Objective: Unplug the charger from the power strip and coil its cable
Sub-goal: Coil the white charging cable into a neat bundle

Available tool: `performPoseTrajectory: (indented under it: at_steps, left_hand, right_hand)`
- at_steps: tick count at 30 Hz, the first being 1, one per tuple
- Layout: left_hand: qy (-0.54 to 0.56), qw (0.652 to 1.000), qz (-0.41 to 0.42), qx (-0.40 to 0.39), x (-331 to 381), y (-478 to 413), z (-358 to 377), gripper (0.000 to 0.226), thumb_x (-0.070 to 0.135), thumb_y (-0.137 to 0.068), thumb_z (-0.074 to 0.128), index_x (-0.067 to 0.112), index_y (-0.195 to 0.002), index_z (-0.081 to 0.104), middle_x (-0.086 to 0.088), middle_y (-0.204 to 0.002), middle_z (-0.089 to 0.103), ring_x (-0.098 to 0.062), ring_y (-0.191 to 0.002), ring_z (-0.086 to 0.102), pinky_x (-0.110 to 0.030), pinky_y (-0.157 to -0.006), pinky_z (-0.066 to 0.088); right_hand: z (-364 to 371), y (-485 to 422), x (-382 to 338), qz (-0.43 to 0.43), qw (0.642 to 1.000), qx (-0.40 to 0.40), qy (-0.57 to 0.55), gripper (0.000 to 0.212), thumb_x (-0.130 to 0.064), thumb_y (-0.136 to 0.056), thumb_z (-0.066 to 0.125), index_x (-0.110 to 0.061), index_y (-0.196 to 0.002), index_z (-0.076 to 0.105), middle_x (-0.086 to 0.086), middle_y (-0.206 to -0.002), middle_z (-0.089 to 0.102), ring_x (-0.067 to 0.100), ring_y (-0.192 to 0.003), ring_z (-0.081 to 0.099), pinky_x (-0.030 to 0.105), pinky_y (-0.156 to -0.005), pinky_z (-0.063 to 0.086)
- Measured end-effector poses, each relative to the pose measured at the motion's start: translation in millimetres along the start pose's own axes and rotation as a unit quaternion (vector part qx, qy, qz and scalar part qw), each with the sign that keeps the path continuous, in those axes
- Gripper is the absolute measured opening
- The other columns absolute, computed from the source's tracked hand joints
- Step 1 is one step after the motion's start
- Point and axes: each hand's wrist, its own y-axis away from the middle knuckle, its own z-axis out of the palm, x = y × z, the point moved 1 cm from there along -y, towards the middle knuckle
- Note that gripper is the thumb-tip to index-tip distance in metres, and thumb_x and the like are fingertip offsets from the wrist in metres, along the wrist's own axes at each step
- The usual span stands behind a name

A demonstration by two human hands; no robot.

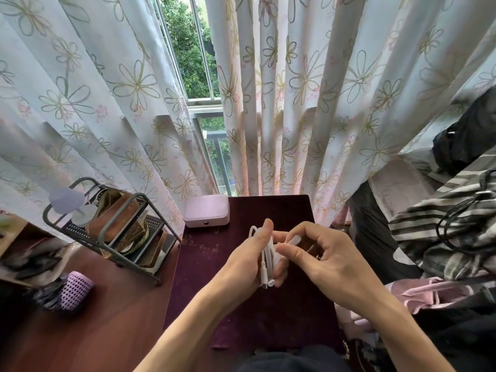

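White cable (267, 260) lies folded into a bundle, gripped by the left hand (245, 267) above the dark purple worktop (241, 318) — the right hand (327, 261), curled, pinches its loose tail. Best to wind that tail snugly round the middle, loops kept pinned — then tuck it.

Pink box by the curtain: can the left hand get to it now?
Probably: nothing blocks the way over the table, but the left hand grips the white cable, so it could only touch the pink box.
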Motion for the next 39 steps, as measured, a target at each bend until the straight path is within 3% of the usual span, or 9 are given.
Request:
performPoseTrajectory:
  at_steps: [4, 10, 14, 18, 21, 24, 29, 33, 39]
  left_hand:
    - [-0.029, 0.993, 0.058, 0.097, -10, 2, 2, 0.049, 0.058, -0.097, 0.052, 0.017, -0.109, 0.074, -0.004, -0.06, 0.06, -0.015, -0.054, 0.056, -0.026, -0.056, 0.047]
    - [-0.096, 0.968, 0.107, 0.207, -5, 4, 14, 0.046, 0.055, -0.099, 0.043, 0.02, -0.103, 0.074, -0.007, -0.056, 0.062, -0.016, -0.055, 0.061, -0.026, -0.053, 0.051]
    - [-0.074, 0.967, 0.109, 0.216, 1, 5, 20, 0.047, 0.05, -0.097, 0.048, 0.011, -0.113, 0.07, -0.009, -0.064, 0.07, -0.013, -0.068, 0.07, -0.026, -0.065, 0.053]
    - [0.133, 0.968, 0.119, 0.174, 9, 5, 21, 0.046, 0.025, -0.085, 0.068, 0.007, -0.126, 0.062, -0.022, -0.115, 0.073, -0.026, -0.098, 0.069, -0.033, -0.075, 0.055]
    - [0.252, 0.945, 0.158, 0.135, 20, 4, 23, 0.037, 0.009, -0.093, 0.056, 0.001, -0.129, 0.053, -0.021, -0.122, 0.072, -0.027, -0.112, 0.071, -0.036, -0.088, 0.058]
    - [0.339, 0.917, 0.157, 0.139, 30, 3, 26, 0.039, 0.017, -0.098, 0.052, 0.0, -0.133, 0.053, -0.019, -0.133, 0.067, -0.023, -0.122, 0.066, -0.038, -0.103, 0.047]
    - [0.325, 0.921, 0.147, 0.155, 29, 4, 36, 0.053, 0.029, -0.098, 0.054, 0.0, -0.142, 0.051, -0.015, -0.145, 0.059, -0.022, -0.138, 0.051, -0.027, -0.093, 0.055]
    - [0.263, 0.937, 0.196, 0.119, 31, 9, 34, 0.066, 0.006, -0.083, 0.072, 0.001, -0.143, 0.046, -0.016, -0.146, 0.057, -0.024, -0.131, 0.058, -0.027, -0.091, 0.056]
    - [0.19, 0.943, 0.25, 0.107, 35, 10, 32, 0.071, -0.014, -0.08, 0.06, 0.005, -0.145, 0.038, -0.01, -0.147, 0.058, -0.025, -0.138, 0.052, -0.031, -0.103, 0.051]
  right_hand:
    - [4, 5, -3, -0.02, 0.997, 0.063, 0.037, 0.013, -0.038, -0.099, 0.074, -0.036, -0.088, 0.067, -0.019, -0.079, 0.081, -0.01, -0.071, 0.067, 0.018, -0.063, 0.05]
    - [8, 5, -3, -0.006, 0.997, 0.08, -0.016, 0.016, -0.04, -0.099, 0.073, -0.029, -0.088, 0.07, -0.004, -0.071, 0.077, 0.006, -0.062, 0.069, 0.027, -0.065, 0.058]
    - [8, 1, -7, -0.024, 0.996, 0.086, -0.02, 0.014, -0.036, -0.101, 0.073, -0.034, -0.087, 0.068, -0.008, -0.072, 0.075, 0.013, -0.063, 0.071, 0.026, -0.064, 0.059]
    - [8, -3, -14, -0.023, 0.986, 0.134, -0.096, 0.016, -0.04, -0.1, 0.071, -0.03, -0.088, 0.067, 0.003, -0.076, 0.076, 0.017, -0.066, 0.076, 0.027, -0.062, 0.062]
    - [10, -6, -21, -0.013, 0.965, 0.173, -0.196, 0.018, -0.042, -0.098, 0.063, -0.025, -0.092, 0.063, 0.014, -0.08, 0.077, 0.022, -0.063, 0.078, 0.024, -0.06, 0.062]
    - [14, -10, -30, -0.027, 0.94, 0.185, -0.287, 0.012, -0.045, -0.096, 0.058, -0.034, -0.092, 0.06, 0.017, -0.083, 0.079, 0.024, -0.06, 0.078, 0.027, -0.058, 0.064]
    - [27, -16, -38, 0.0, 0.881, 0.196, -0.432, 0.02, -0.047, -0.089, 0.064, -0.028, -0.091, 0.062, 0.016, -0.082, 0.078, 0.022, -0.063, 0.078, 0.028, -0.062, 0.065]
    - [29, -17, -39, 0.031, 0.841, 0.211, -0.498, 0.018, -0.032, -0.099, 0.056, -0.024, -0.086, 0.066, 0.011, -0.078, 0.076, 0.018, -0.064, 0.076, 0.026, -0.063, 0.064]
    - [31, -21, -42, 0.047, 0.803, 0.196, -0.561, 0.015, -0.028, -0.101, 0.057, -0.016, -0.094, 0.063, 0.009, -0.079, 0.078, 0.018, -0.07, 0.079, 0.025, -0.066, 0.065]
